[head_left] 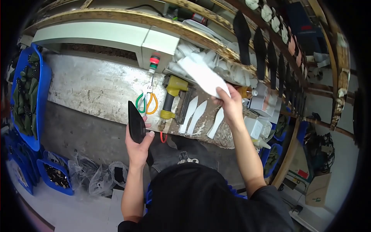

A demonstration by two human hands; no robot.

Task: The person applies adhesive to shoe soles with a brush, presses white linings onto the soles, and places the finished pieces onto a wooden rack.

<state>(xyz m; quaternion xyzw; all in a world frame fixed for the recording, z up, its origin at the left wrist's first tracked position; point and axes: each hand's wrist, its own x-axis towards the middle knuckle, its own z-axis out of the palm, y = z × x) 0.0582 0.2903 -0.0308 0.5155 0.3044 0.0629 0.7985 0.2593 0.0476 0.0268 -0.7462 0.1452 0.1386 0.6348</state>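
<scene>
The right hand point(228, 101) pinches one end of a white sole-shaped piece point(201, 75) above the bench point(85, 85), while the left hand point(138, 151) clasps a black pointed piece point(135, 125) at its near edge, close to scissors point(147, 89), with a yellow air tool point(170, 96) and flat white pieces point(197, 117) farther right.

One head-worn camera looks forward and steeply down from above the wearer's dark shirt point(197, 197), which fills the bottom centre. It sits near the work: left hand point(137, 150) and right hand point(231, 106) fall around mid-frame, where the workbench point(85, 89) crosses. The lens is wide, bowing the wooden beam point(116, 12) at upper left and rounding the corners to black
</scene>
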